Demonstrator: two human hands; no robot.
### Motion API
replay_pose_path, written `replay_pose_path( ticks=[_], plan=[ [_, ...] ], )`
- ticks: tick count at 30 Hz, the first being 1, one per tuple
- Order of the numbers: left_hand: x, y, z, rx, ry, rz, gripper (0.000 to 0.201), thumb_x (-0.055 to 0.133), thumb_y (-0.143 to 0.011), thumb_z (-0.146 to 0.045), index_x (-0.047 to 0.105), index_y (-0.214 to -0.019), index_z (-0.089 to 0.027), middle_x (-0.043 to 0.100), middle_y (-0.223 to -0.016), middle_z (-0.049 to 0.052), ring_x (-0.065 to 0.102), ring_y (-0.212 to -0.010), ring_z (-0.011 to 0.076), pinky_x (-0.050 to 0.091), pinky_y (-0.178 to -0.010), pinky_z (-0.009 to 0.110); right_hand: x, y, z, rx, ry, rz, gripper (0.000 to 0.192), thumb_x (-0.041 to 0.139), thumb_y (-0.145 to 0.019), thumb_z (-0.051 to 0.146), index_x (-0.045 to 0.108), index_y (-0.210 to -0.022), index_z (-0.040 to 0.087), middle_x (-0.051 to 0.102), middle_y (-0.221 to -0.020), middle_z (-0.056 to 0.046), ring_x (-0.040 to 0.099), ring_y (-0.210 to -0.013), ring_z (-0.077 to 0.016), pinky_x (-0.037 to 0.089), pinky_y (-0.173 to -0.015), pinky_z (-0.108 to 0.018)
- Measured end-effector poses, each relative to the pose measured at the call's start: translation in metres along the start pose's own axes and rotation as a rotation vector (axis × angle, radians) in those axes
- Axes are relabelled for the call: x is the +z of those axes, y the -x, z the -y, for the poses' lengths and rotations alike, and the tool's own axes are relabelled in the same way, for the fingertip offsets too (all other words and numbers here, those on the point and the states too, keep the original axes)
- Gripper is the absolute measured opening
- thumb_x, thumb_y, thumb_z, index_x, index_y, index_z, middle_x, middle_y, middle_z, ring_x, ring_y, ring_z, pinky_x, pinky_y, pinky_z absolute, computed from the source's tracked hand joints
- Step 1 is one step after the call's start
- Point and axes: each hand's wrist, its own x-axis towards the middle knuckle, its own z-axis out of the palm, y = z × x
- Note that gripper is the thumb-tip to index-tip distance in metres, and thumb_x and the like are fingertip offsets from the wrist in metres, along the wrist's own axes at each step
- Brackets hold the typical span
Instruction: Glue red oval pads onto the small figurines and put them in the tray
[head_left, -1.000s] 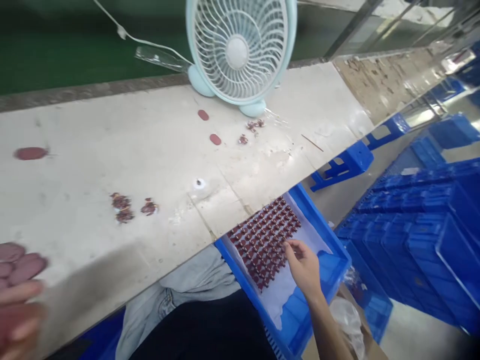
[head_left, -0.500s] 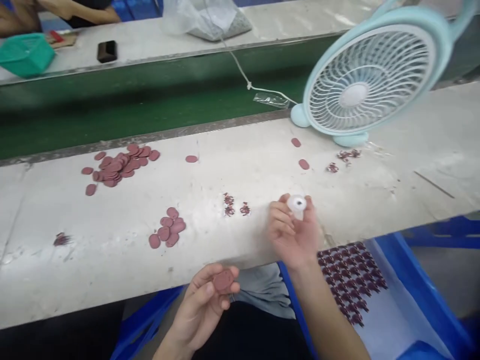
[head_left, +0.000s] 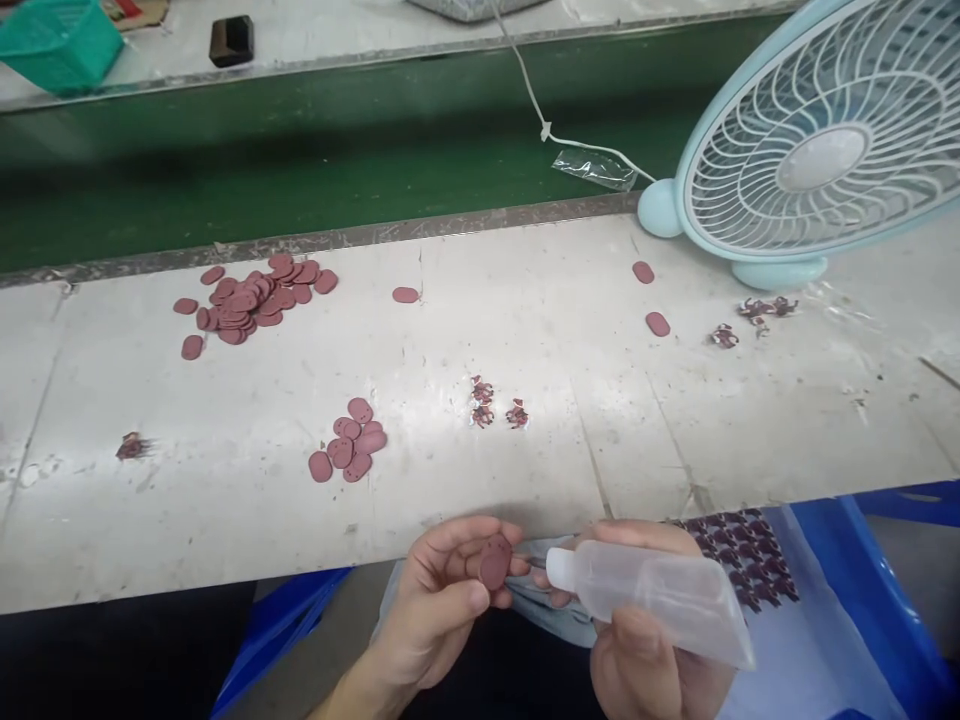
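Observation:
Between the thumb and fingers of my left hand (head_left: 442,600) is a reddish-brown oval disc (head_left: 495,562), its flat face turned up, with small dark marks on it. My right hand (head_left: 645,650) grips a translucent squeeze bottle (head_left: 660,595), tilted on its side. The bottle's white cap (head_left: 561,568) points left at the disc, a short gap away. Both hands are over my lap at the near table edge. On the table beyond lie a small group of similar discs (head_left: 352,440) and a few dark red, shiny figure-like pieces (head_left: 481,403).
A larger heap of discs (head_left: 255,300) lies at the back left. A light-blue fan (head_left: 817,160) stands at the right, its cord (head_left: 592,148) crossing the green gap. Below the table edge, a blue-framed tray (head_left: 885,600) holds rows of dark red pieces (head_left: 742,560). A teal basket (head_left: 60,45) sits far left.
My right hand has come down and left, bringing the bottle sideways close to the disc. My left hand has shifted slightly right with the disc. The view has tilted downward.

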Motion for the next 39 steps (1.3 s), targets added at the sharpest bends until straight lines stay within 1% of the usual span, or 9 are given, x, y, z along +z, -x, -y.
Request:
replay_pose_path(
  ticks=[4,9,13,17,24,29,33,36,39],
  plan=[
    [0.002,-0.002,0.002,0.032,-0.055,-0.010,0.042,0.081,-0.080,-0.012,0.074,-0.119,-0.027,0.075,-0.124,0.007,0.075,-0.085,0.0148,0.059,-0.062,0.015,-0.003,-0.002,0.002,0.079,-0.090,0.032,0.029,0.059,-0.095,0.042,0.062,-0.117,0.023,0.070,-0.083,-0.007,0.067,-0.056,-0.0226,0.053,-0.045,-0.034],
    [0.000,-0.002,0.007,0.077,-0.146,-0.004,0.040,0.078,-0.083,-0.009,0.073,-0.119,-0.028,0.075,-0.124,0.008,0.075,-0.090,0.0151,0.060,-0.074,0.019,-0.005,-0.010,0.010,0.152,-0.220,0.073,0.027,0.062,-0.095,0.042,0.063,-0.115,0.024,0.070,-0.078,-0.005,0.069,-0.060,-0.0242,0.055,-0.049,-0.035],
    [0.000,0.000,0.009,0.230,-0.285,-0.047,0.037,0.076,-0.084,-0.009,0.073,-0.116,-0.028,0.073,-0.126,0.007,0.073,-0.105,0.0212,0.062,-0.088,0.030,-0.007,-0.019,0.008,0.504,-0.529,0.227,0.036,0.060,-0.094,0.058,0.066,-0.106,0.026,0.065,-0.072,-0.002,0.064,-0.055,-0.0188,0.051,-0.043,-0.026],
    [0.003,0.001,0.009,0.373,-0.397,-0.150,0.033,0.077,-0.083,-0.009,0.073,-0.109,-0.029,0.074,-0.123,0.005,0.070,-0.110,0.0208,0.059,-0.094,0.031,-0.006,-0.016,0.004,0.764,-0.671,0.312,0.050,0.052,-0.094,0.066,0.071,-0.098,0.019,0.063,-0.094,-0.009,0.058,-0.068,-0.0159,0.045,-0.044,-0.020],
    [0.009,0.004,0.010,0.454,-0.519,-0.237,0.030,0.078,-0.082,-0.008,0.075,-0.101,-0.031,0.075,-0.120,0.003,0.068,-0.115,0.0204,0.058,-0.094,0.028,-0.001,-0.004,0.003,0.824,-0.557,0.432,0.046,0.071,-0.084,0.059,0.077,-0.105,0.019,0.062,-0.077,-0.005,0.045,-0.059,-0.0111,0.034,-0.050,-0.021],
    [0.004,0.006,0.002,0.264,-0.372,-0.100,0.043,0.077,-0.087,-0.023,0.068,-0.128,-0.030,0.075,-0.123,0.009,0.072,-0.109,0.0224,0.057,-0.100,0.033,-0.011,-0.010,-0.004,0.767,-0.449,0.548,0.043,0.067,-0.088,0.057,0.075,-0.107,0.019,0.053,-0.067,0.001,0.036,-0.051,-0.0081,0.027,-0.045,-0.020],
    [-0.001,0.005,-0.003,0.196,-0.374,-0.084,0.030,0.078,-0.086,-0.022,0.076,-0.116,-0.025,0.079,-0.113,0.009,0.073,-0.106,0.0244,0.059,-0.095,0.033,-0.016,-0.014,-0.003,0.754,-0.351,0.602,0.042,0.066,-0.089,0.058,0.074,-0.107,0.020,0.053,-0.071,0.001,0.038,-0.056,-0.0094,0.030,-0.049,-0.022],
    [-0.001,0.005,-0.004,0.202,-0.359,-0.125,0.028,0.077,-0.087,-0.022,0.077,-0.114,-0.023,0.079,-0.110,0.009,0.072,-0.108,0.0248,0.059,-0.098,0.034,-0.014,-0.017,0.008,0.761,-0.328,0.581,0.046,0.065,-0.089,0.060,0.074,-0.106,0.019,0.058,-0.077,-0.003,0.042,-0.060,-0.0116,0.032,-0.053,-0.024],
    [0.002,0.004,-0.006,0.225,-0.263,-0.168,0.028,0.075,-0.088,-0.025,0.076,-0.116,-0.023,0.079,-0.106,0.009,0.072,-0.107,0.0255,0.064,-0.086,0.031,-0.016,-0.021,0.015,0.729,-0.323,0.430,0.049,0.065,-0.087,0.064,0.073,-0.107,0.019,0.061,-0.083,-0.005,0.045,-0.061,-0.0127,0.036,-0.054,-0.026]
  ],
)
